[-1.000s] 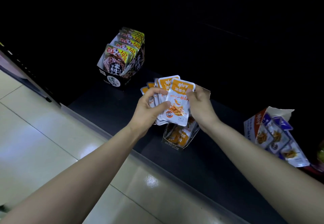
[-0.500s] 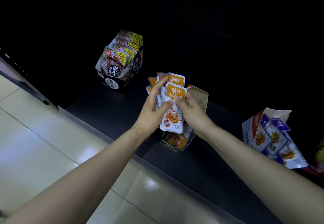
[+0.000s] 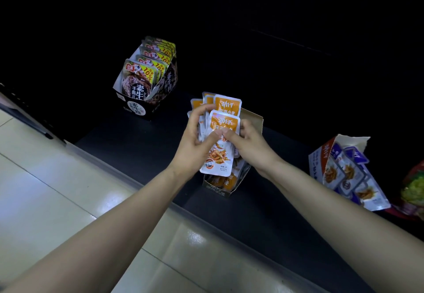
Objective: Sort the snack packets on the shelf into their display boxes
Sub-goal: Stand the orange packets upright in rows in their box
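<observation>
While the left hand (image 3: pixel 195 141) grips a fanned stack of orange packets (image 3: pixel 227 104) just above their open display box (image 3: pixel 229 188) on the dark shelf (image 3: pixel 137 141), the right hand (image 3: pixel 249 147) pinches the front packet (image 3: pixel 218 161), a black box (image 3: pixel 146 102) standing well apart at left.

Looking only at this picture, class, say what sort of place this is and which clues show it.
Probably a shop aisle: a low dark shelf beside a tiled floor, a black display box full of matching snack packets.
</observation>
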The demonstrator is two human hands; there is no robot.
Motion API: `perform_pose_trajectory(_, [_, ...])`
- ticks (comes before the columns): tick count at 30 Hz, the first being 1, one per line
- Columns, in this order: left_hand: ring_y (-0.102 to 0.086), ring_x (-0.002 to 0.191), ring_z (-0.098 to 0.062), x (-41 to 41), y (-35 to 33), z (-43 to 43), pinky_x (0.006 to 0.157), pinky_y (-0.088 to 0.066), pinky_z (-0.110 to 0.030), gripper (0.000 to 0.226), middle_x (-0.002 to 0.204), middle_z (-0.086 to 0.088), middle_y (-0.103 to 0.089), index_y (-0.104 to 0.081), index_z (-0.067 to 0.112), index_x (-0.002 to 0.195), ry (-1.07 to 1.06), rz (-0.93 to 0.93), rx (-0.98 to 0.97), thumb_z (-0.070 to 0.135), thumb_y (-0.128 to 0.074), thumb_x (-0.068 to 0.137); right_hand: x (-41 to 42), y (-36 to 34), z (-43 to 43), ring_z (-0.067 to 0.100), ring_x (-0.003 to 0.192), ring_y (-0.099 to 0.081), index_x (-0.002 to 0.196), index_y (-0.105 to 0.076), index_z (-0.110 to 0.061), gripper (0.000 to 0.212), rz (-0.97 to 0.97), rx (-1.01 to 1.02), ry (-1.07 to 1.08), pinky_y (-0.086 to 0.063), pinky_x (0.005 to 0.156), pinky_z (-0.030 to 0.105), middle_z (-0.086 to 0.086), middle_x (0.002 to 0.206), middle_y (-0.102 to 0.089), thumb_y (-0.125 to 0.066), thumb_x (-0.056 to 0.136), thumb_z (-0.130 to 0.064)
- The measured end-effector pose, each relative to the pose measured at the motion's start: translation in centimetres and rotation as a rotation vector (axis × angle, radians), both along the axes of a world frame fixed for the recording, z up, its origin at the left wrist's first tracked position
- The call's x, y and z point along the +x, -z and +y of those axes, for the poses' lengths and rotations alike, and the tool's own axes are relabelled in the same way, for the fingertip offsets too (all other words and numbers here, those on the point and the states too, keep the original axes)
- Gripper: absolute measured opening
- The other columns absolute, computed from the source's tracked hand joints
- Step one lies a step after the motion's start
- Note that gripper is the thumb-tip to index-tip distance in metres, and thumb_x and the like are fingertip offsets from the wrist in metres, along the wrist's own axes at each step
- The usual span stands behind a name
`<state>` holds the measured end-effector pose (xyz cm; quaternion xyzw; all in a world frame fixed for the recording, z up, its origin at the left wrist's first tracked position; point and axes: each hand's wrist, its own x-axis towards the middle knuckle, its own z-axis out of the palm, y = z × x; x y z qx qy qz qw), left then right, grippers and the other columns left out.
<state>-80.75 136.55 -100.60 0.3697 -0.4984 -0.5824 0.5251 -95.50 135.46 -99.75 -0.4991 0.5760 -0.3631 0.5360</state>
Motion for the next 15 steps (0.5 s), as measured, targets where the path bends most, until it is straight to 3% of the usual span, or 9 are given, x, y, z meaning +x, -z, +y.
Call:
perform_pose_trajectory(4, [-0.070,0.096,-0.022,0.1,0.6,-0.4,0.074,-0.058,-0.033,0.020,0.108,-0.004,-0.068,-0.060,0.007,0.113,-0.029,-0.069,0.038,-0.002,-0.055,0.096,-0.2,0.1,0.0,0.014,0.095,-0.070,0.120,-0.047,-0.014,0.031,0.011,0.015,-0.033,-0.059,0.081,0.032,0.001,0.110,-0.068,-0.059,0.096,-0.030])
perform_pose_trajectory(8, [-0.071,0.089,-0.018,0.6,0.8,-1.0,0.070,-0.057,-0.032,0.014,0.100,-0.001,-0.070,-0.064,0.009,0.101,-0.124,-0.025,0.103,-0.002,-0.058,0.094,-1.0,-0.7,-0.8,0.015,0.097,-0.069,0.121,-0.055,-0.011,0.026,0.008,0.001,-0.113,-0.056,0.080,0.023,0.005,0.110,-0.070,-0.055,0.099,-0.025])
perform_pose_trajectory(12, [-0.071,0.090,-0.015,1.5,1.2,-1.0,0.068,-0.057,-0.029,0.012,0.100,0.004,-0.070,-0.064,0.010,0.096,-0.169,-0.017,0.131,-0.001,-0.061,0.092,-4.0,-1.0,-1.5,0.015,0.097,-0.062,0.117,-0.060,-0.018,0.024,0.291,-0.266,-0.069,-0.051,0.084,0.027,0.002,0.100,-0.065,-0.063,0.093,-0.017])
perform_pose_trajectory(15, [-0.071,0.089,-0.013,1.9,1.5,-1.0,0.069,-0.057,-0.029,0.013,0.093,0.013,-0.072,-0.064,0.011,0.093,-0.180,-0.023,0.140,-0.002,-0.061,0.092,-5.3,0.4,-0.8,0.015,0.114,-0.048,0.122,-0.060,-0.023,0.036,0.668,-0.294,-0.325,-0.036,0.096,0.031,-0.010,0.113,-0.058,-0.069,0.088,-0.024])
